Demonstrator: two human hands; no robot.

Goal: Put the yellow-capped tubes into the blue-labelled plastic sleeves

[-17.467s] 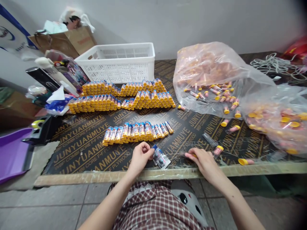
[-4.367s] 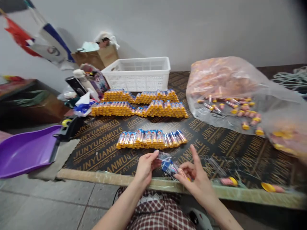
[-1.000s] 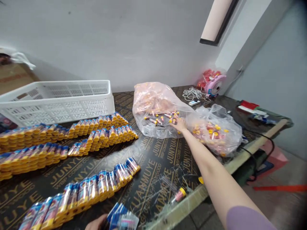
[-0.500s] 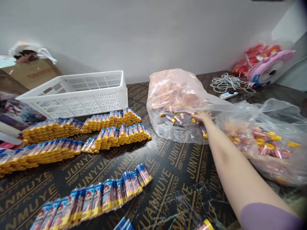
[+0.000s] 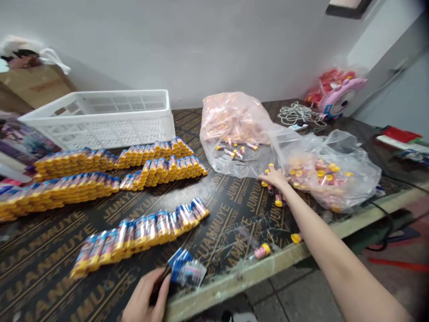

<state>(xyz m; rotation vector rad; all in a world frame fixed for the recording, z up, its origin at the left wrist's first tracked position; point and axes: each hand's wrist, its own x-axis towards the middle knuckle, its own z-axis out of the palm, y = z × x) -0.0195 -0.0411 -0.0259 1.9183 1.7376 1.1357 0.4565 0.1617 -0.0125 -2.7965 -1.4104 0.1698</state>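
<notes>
Right hand (image 5: 275,178): shifted nearer; couldn't tell its grip.
Yellow-capped pink tubes (image 5: 278,199): lay beneath, probably best cupped low.
Left hand (image 5: 147,293): pinched blue-and-clear plastic packets (image 5: 188,271).

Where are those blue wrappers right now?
In the head view, the blue wrappers are low, slightly left of centre, held by the left hand, close to the near table edge.
</notes>
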